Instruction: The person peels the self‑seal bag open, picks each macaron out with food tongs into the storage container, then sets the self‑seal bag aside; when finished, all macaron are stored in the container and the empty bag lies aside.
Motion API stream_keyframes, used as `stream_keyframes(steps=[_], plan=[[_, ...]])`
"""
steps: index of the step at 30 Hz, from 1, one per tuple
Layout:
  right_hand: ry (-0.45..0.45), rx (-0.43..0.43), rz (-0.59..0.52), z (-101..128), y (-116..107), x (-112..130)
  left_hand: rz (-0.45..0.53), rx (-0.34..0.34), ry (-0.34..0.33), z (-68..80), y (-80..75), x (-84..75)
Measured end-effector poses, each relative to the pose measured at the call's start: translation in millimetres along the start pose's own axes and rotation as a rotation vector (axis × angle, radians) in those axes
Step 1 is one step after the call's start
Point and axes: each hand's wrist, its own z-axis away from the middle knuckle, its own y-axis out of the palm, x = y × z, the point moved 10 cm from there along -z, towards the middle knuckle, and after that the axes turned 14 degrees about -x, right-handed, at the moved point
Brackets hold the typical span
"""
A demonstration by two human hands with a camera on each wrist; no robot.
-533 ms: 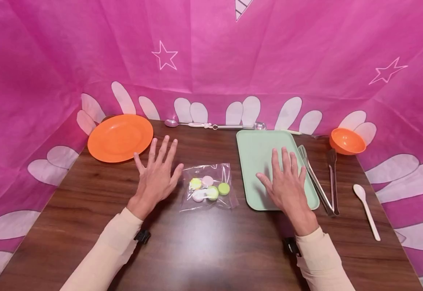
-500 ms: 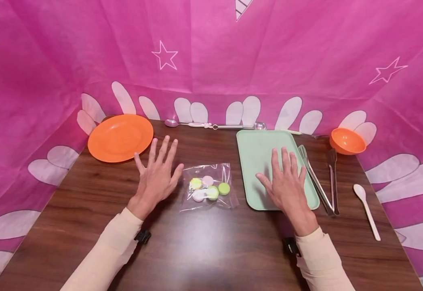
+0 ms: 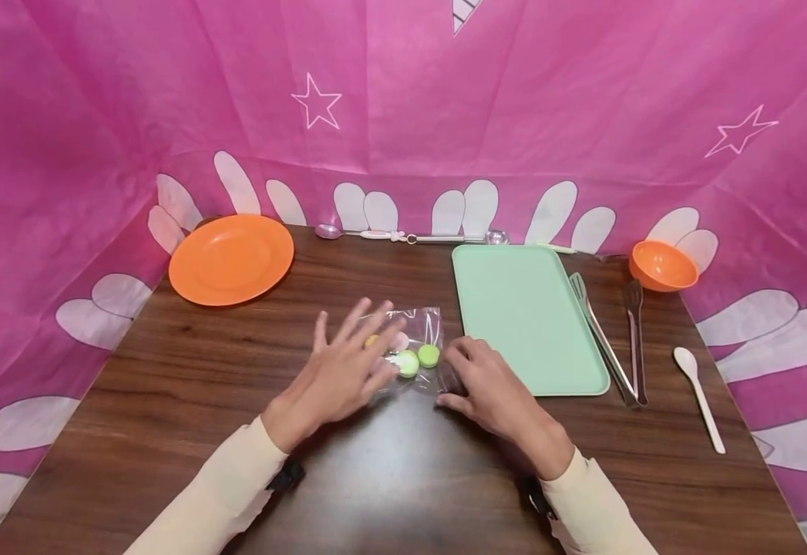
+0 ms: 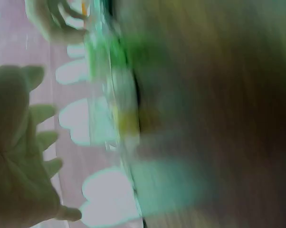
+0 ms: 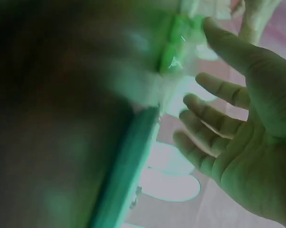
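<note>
A transparent plastic bag point(image 3: 433, 324) lies on the table, with several pastel rounds inside that look like macarons; a green macaron point(image 3: 428, 355) shows plainly. My left hand point(image 3: 341, 374) hovers over the bag's left part with fingers spread, covering some of the rounds. At the bag's right edge is my right hand point(image 3: 493, 389), its fingers loosely bent and the thumb held apart. The right wrist view shows a gap between that thumb point(image 5: 228, 42) and the fingers. Whether either hand touches the bag is unclear; both wrist views are blurred.
Right of the bag lies a light green tray point(image 3: 531, 316). Beyond it are metal tongs point(image 3: 604, 339), an orange bowl point(image 3: 663, 267) and a white spoon point(image 3: 700, 401). An orange plate point(image 3: 231, 260) sits back left. Utensils, including a scoop point(image 3: 495, 237), line the back edge.
Both hands have moved inward to the bag. The left hand now covers its left part; the right hand has left its place over the tray and its fingers have bent.
</note>
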Motion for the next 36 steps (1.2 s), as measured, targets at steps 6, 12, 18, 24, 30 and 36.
stream_keyframes(steps=[6,12,18,24,30,36], plan=[[-0.077,-0.009,0.034,1.5,7.0,11.5,0.026,0.156,0.098,10.8,22.4,-24.3],[0.040,0.045,-0.008,0.2,4.9,4.3,0.043,0.217,0.097,12.0,28.6,-22.6],[0.274,0.062,-0.071,6.0,-0.1,-19.7,0.075,0.237,0.074,13.4,28.2,-18.7],[0.366,-0.047,-0.113,19.4,-5.2,-47.8,0.104,0.252,0.055,15.0,29.1,-16.5],[0.372,-0.020,-0.085,-1.1,-4.5,-35.5,0.104,0.255,0.060,15.7,32.6,-15.2],[0.293,0.038,0.107,-28.0,19.0,-25.7,0.095,0.260,0.047,18.2,38.1,-12.3]])
